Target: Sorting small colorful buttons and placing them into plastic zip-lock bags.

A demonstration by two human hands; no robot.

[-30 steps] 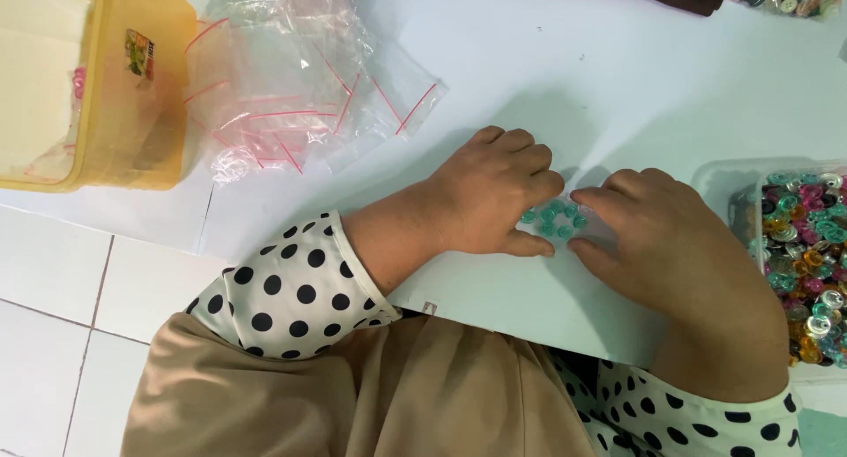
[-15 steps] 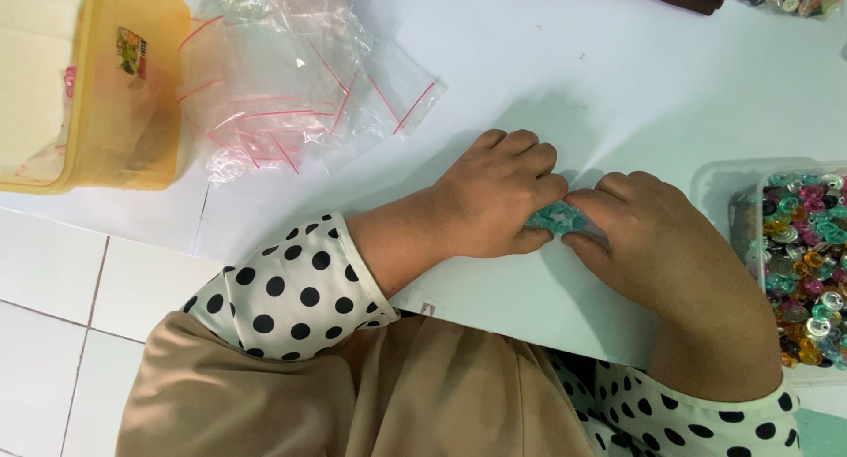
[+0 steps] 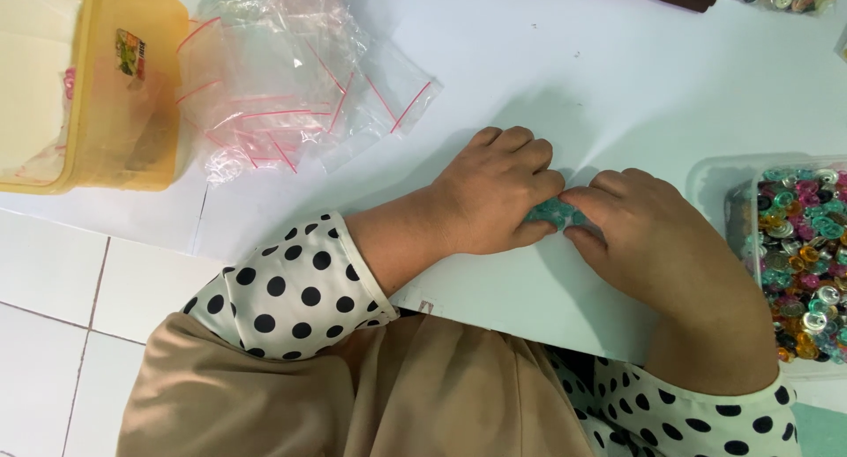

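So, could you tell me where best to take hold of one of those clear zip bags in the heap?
Probably by a loose corner near its red strip, from the right: one clear zip bag sticks out flat on the white table there, clear of the crumpled heap.

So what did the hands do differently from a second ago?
The left hand and right hand have closed in tighter on the small teal thing pinched between them. A second ago more of it showed; now the fingertips cover most of it. Both hands kept their hold and their spot on the white table. The pile of clear bags, yellow tub and tray of coloured buttons stayed put.
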